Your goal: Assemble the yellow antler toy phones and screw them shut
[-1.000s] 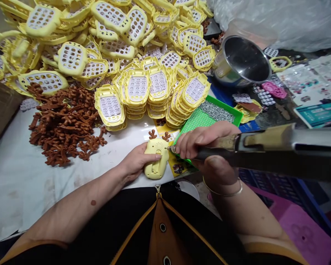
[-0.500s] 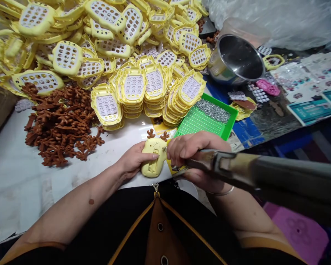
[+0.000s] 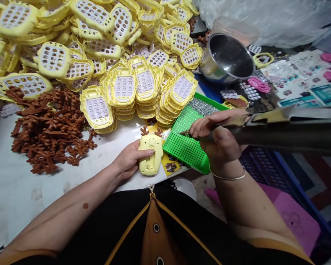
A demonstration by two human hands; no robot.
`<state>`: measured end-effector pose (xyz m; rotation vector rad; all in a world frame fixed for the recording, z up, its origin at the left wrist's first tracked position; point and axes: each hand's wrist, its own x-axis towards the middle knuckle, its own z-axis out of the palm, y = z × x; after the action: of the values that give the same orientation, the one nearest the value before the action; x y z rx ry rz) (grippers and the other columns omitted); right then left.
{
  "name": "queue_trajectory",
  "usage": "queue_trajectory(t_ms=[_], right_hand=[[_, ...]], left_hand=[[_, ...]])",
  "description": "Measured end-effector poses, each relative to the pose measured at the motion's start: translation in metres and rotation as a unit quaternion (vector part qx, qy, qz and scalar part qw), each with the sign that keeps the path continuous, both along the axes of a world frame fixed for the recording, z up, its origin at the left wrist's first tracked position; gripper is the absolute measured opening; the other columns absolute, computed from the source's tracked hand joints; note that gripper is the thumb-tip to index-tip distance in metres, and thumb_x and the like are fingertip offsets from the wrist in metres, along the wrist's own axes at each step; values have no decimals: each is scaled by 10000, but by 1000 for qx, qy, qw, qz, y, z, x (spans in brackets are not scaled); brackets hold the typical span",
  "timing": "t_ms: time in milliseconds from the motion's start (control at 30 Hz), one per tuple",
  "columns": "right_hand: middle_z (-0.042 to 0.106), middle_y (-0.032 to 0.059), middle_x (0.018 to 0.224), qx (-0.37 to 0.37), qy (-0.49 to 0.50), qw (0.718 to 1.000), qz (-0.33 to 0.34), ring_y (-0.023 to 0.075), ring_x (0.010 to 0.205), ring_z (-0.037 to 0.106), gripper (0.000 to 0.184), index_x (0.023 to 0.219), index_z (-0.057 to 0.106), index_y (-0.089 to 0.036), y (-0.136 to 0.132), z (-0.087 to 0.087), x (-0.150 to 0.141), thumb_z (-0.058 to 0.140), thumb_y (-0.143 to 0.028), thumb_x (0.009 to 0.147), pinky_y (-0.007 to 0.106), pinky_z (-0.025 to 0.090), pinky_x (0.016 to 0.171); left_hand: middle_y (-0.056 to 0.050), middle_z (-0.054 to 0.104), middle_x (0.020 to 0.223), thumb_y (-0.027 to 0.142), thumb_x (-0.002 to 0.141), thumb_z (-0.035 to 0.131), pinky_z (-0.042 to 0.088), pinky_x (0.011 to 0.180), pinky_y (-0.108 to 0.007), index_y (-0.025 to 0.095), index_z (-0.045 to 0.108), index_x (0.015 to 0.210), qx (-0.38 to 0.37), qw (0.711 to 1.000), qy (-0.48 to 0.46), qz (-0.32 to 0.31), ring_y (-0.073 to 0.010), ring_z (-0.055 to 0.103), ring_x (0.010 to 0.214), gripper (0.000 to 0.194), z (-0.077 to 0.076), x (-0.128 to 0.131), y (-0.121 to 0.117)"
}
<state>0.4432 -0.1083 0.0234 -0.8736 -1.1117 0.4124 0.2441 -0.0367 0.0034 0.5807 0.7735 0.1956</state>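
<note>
My left hand point(image 3: 128, 160) grips a yellow toy phone shell point(image 3: 150, 154) with brown antlers, lying back-up at the table's front edge. My right hand point(image 3: 219, 138) is wrapped round a long electric screwdriver point(image 3: 278, 129) whose tip hovers over the green perforated tray point(image 3: 187, 149), to the right of the shell. Small silver screws point(image 3: 201, 107) lie at the tray's far end.
Stacks of yellow keypad shells point(image 3: 135, 90) stand just behind the shell, with a loose heap of them further back. Brown antler pieces point(image 3: 49, 129) pile at the left. A steel bowl point(image 3: 227, 57), pink parts and printed cards lie at the right.
My right hand has lifted the screwdriver tip off the yellow shell and moved it right, over the green tray. The left hand keeps hold of the shell.
</note>
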Motion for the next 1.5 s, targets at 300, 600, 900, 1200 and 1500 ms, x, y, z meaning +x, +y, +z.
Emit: queue_trajectory(t_ms=[300, 600, 900, 1200, 1500], right_hand=[[541, -56, 585, -47, 3, 999, -5, 131, 497, 562, 155, 959, 648, -303, 6, -14, 2, 672, -350, 813, 304, 474, 478], [545, -65, 575, -24, -8, 1000, -6, 115, 485, 556, 164, 960, 653, -299, 4, -3, -4, 661, -357, 807, 279, 487, 463], [560, -32, 590, 7, 60, 991, 119, 142, 501, 572, 179, 936, 626, -218, -9, 39, -56, 634, -340, 806, 330, 520, 499], [547, -46, 587, -16, 47, 987, 155, 135, 478, 548, 135, 917, 598, -264, 7, 25, -72, 650, -320, 805, 324, 502, 492], [550, -35, 559, -92, -11, 982, 167, 150, 464, 518, 238, 738, 532, -270, 11, 19, -77, 751, -333, 672, 341, 492, 466]], left_hand=[[-102, 735, 962, 125, 666, 756, 543, 757, -312, 134, 631, 1104, 6, 1000, 6, -9, -200, 690, 818, 456, -5, -3, 0], [-87, 733, 896, 146, 666, 762, 530, 730, -302, 126, 641, 1045, 17, 999, 28, -8, -178, 677, 750, 398, -2, -6, -1], [-48, 706, 860, 172, 651, 772, 491, 703, -260, 123, 664, 995, 53, 998, 33, -11, -143, 638, 733, 364, -2, -10, -10], [-20, 660, 772, 182, 610, 749, 439, 663, -263, 136, 655, 918, 85, 995, 48, -17, -138, 581, 675, 325, -1, -11, -11], [-53, 661, 789, 218, 610, 740, 439, 676, -292, 127, 651, 783, 101, 994, 31, -40, -182, 591, 736, 215, -3, -12, -8]])
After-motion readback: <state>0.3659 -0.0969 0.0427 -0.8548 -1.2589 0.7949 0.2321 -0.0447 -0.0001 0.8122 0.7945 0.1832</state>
